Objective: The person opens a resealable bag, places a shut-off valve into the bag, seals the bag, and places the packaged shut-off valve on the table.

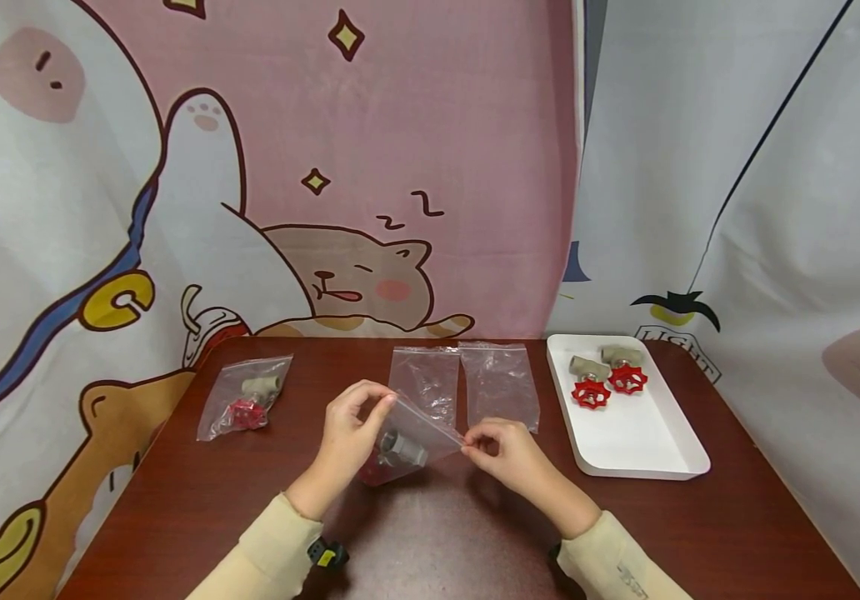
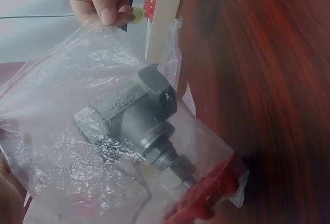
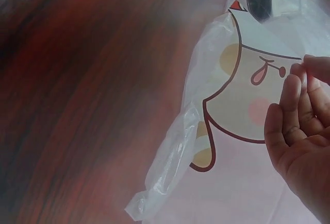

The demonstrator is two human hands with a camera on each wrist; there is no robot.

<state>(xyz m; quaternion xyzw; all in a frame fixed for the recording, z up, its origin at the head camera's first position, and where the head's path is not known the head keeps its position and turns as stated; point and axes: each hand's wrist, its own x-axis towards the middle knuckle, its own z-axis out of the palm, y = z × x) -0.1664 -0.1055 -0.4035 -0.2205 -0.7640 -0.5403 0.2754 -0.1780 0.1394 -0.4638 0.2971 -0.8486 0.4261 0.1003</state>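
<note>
A clear zip bag (image 1: 441, 440) hangs tilted between both hands over the middle of the table. Inside it lies a metal valve (image 2: 136, 113) with a red handwheel (image 2: 209, 193). My left hand (image 1: 351, 433) pinches the upper left corner of the bag between thumb and forefinger. At the other end of the top edge, my right hand (image 1: 512, 458) pinches the right corner with its fingertips. In the left wrist view, only part of the left hand shows at the frame's edge.
At the left lies another zip bag (image 1: 212, 408) with a red-wheeled valve (image 1: 257, 400) inside. Two flat bags, a left one (image 1: 422, 379) and a right one (image 1: 501, 383), lie behind my hands. On the right, a white tray (image 1: 647, 442) holds two valves (image 1: 591, 383).
</note>
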